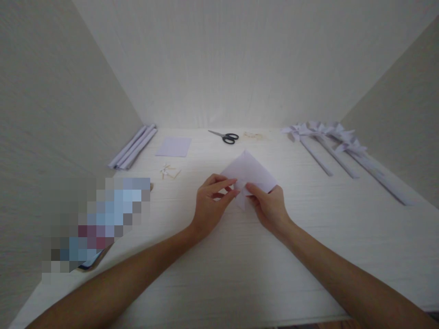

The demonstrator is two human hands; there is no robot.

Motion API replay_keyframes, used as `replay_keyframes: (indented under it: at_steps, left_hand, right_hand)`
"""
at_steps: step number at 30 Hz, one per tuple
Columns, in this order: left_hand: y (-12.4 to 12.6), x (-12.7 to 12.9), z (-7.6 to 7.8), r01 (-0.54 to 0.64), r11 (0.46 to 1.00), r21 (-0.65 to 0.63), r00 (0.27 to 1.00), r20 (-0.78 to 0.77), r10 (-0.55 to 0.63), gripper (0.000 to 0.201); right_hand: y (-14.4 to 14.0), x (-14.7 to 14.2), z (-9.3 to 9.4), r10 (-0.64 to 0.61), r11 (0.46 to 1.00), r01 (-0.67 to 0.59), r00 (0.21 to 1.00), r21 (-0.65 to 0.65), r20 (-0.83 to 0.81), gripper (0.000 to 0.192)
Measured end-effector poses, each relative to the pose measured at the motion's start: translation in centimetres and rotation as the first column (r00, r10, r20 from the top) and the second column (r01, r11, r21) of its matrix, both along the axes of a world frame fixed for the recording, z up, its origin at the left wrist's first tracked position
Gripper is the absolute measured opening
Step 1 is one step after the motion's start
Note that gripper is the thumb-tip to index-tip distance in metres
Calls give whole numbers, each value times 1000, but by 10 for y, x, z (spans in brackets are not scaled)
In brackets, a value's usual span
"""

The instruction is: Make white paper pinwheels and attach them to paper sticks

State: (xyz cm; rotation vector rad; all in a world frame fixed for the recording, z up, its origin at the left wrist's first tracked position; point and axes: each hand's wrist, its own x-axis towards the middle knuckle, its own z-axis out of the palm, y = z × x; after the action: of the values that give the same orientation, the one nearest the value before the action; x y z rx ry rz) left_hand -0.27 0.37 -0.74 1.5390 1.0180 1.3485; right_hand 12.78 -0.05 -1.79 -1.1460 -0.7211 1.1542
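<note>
A pale lilac square of paper lies cornerwise on the white table, its near corner folded up. My left hand pinches the near edge of the sheet from the left. My right hand pinches the same edge from the right, fingertips almost meeting my left hand's. Both hands rest on the table just in front of the sheet.
Black-handled scissors and a flat lilac sheet lie at the back. Rolled paper tubes sit back left, small wooden sticks near them. Several finished paper pinwheels lie at right. A blurred object sits at left. Walls enclose three sides.
</note>
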Motion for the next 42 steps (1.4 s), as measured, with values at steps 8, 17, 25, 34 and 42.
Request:
replay_keyframes:
  at_steps: [8, 17, 25, 34, 42]
  left_hand:
    - [9, -2, -6, 36, 993, -111, 999, 34, -32, 18]
    - [15, -5, -2, 140, 971, -193, 990, 0, -143, 10]
    - [17, -7, -2, 258, 939, -228, 963, 135, -232, 9]
    - [15, -4, -1, 239, 918, -317, 962, 207, -180, 12]
    - [12, -1, 2, 184, 923, -337, 978, 155, -139, 16]
  right_hand:
    - [0, 1, -1, 31, 999, -31, 997, 4, 67, 21]
    - [1, 5, -5, 101, 995, -98, 982, -23, 159, 26]
    - [4, 10, -4, 229, 973, -231, 968, 10, 105, 23]
    - [3, 10, -2, 242, 970, -243, 967, 2, 79, 30]
    - [2, 9, -3, 243, 969, -246, 963, 13, 116, 28]
